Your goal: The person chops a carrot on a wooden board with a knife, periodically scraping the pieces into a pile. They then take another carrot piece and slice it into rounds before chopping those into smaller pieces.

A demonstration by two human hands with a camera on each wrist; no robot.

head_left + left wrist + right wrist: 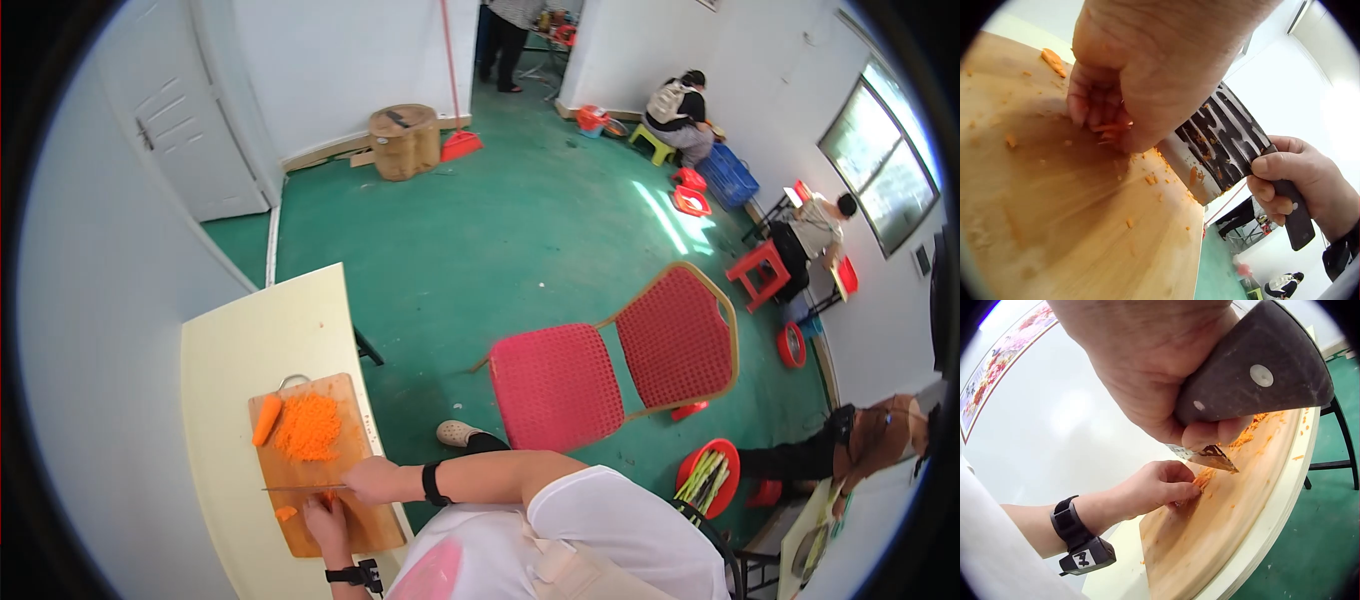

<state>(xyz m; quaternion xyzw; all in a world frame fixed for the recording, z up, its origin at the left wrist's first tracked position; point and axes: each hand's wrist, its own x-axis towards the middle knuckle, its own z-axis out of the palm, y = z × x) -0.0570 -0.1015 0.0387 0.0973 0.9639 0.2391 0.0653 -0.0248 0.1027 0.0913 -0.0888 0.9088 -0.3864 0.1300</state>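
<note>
The right hand [371, 480] is wrapped round the handle of a cleaver [1219, 134], while the left hand [326, 522], lower down in the head view, curls its fingers over some carrot pieces [1112, 128] and pins them to the cutting board [372, 525]. The two hands are apart, yet the blade stands just beside the left one; whether steel touches skin cannot be told, since the wrist hides part of it in the left wrist view. The plainest danger is a cut: if the thumb or a fingertip strays outward, or the thin pieces slide under pressure, the edge could meet a finger instead of carrot. Crumbs scattered over the wood, probably damp, could make that slip likelier, and bits clinging to the blade might drag slices out of line. A small carrot piece [286, 513] at the board's lower left lies loose and could be knocked off by a sweep of the left hand. Farther up, the shredded heap [309, 427] sits in the board's upper half, where a wide swing of the cleaver might scatter it; the whole carrot [266, 420] at its left, being round, could roll off onto the bench [230, 350]. The board also lies near the bench's right edge, so a hard sideways push might carry it over the floor [430, 260].
</note>
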